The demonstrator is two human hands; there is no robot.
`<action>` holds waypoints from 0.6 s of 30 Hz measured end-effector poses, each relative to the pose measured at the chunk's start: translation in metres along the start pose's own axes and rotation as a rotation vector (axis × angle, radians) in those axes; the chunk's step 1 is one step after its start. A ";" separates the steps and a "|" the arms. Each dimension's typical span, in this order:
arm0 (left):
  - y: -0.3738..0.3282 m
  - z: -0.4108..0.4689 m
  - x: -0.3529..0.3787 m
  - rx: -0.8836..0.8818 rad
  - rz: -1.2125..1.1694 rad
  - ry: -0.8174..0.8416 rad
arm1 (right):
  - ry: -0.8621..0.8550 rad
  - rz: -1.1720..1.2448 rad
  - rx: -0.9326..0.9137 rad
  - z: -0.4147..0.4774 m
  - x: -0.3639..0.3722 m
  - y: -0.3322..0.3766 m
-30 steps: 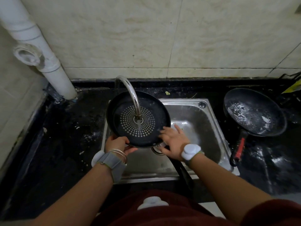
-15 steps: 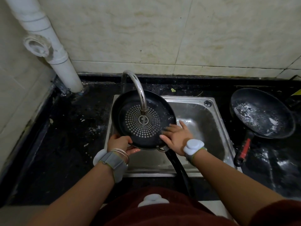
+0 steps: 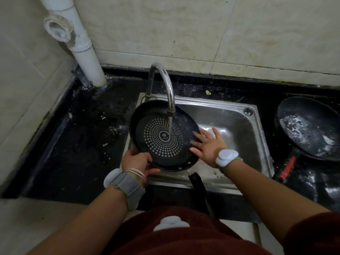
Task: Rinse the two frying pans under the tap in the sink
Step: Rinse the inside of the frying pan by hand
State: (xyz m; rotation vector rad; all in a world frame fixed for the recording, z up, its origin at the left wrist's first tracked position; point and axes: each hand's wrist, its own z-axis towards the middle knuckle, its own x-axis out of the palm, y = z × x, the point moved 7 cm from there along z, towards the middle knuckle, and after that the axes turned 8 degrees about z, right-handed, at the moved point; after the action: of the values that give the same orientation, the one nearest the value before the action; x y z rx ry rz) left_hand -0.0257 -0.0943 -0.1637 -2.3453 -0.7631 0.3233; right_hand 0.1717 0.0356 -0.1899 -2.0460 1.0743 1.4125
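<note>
Frying pan [image 3: 163,138] one is tilted in the sink [image 3: 235,115], water from the tap [image 3: 165,85] hitting its bottom. Left hand [image 3: 137,161] grips its rim; right hand [image 3: 208,143] rubs it, fingers spread. The second pan [image 3: 309,127] waits dirty on the table [image 3: 82,144]

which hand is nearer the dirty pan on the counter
Right. The right hand lies flat on the sink pan's right edge, toward the dirty pan; the left hand grips its far-side rim.
</note>
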 end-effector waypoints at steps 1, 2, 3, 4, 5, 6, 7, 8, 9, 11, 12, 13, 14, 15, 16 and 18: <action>0.002 -0.001 -0.001 -0.005 -0.003 -0.008 | 0.010 -0.010 0.016 0.003 0.000 0.002; 0.005 -0.001 -0.002 -0.012 -0.013 -0.018 | 0.015 -0.008 -0.001 0.006 0.001 0.009; 0.006 -0.002 -0.003 -0.014 -0.024 -0.020 | 0.028 0.007 -0.042 0.008 0.003 0.019; 0.007 -0.002 -0.006 -0.016 -0.040 -0.029 | 0.057 0.020 -0.109 0.010 0.010 0.030; 0.007 -0.002 -0.008 -0.014 -0.053 -0.040 | 0.078 0.033 -0.174 0.012 0.016 0.038; 0.007 -0.003 -0.012 -0.012 -0.063 -0.057 | 0.087 0.051 -0.230 0.016 0.021 0.045; 0.005 -0.004 -0.014 -0.006 -0.065 -0.065 | 0.091 0.058 -0.256 0.020 0.021 0.047; 0.006 -0.004 -0.017 -0.005 -0.067 -0.080 | 0.083 0.029 -0.274 0.026 0.020 0.046; 0.006 -0.004 -0.021 -0.004 -0.070 -0.098 | 0.071 -0.042 -0.261 0.035 0.017 0.042; 0.008 -0.004 -0.025 -0.013 -0.065 -0.115 | 0.103 -0.301 -0.134 0.051 0.003 0.033; 0.009 -0.005 -0.026 -0.016 -0.055 -0.117 | 0.114 -0.360 -0.088 0.058 -0.004 0.034; 0.009 -0.005 -0.026 -0.016 -0.045 -0.118 | 0.106 -0.365 -0.076 0.062 -0.010 0.038; 0.009 -0.005 -0.027 -0.015 -0.041 -0.121 | 0.097 -0.341 -0.097 0.066 -0.009 0.045; 0.009 -0.005 -0.027 -0.013 -0.038 -0.119 | 0.108 -0.250 -0.134 0.065 -0.005 0.052; 0.010 -0.005 -0.027 -0.011 -0.036 -0.122 | 0.142 -0.135 -0.183 0.064 0.002 0.059; 0.010 -0.005 -0.029 -0.007 -0.034 -0.135 | 0.156 0.019 -0.303 0.054 0.004 0.067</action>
State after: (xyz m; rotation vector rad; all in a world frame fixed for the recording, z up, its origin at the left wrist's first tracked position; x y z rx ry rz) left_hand -0.0423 -0.1200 -0.1653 -2.3325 -0.8677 0.4686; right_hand 0.0882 0.0315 -0.2094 -2.3992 0.9917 1.5245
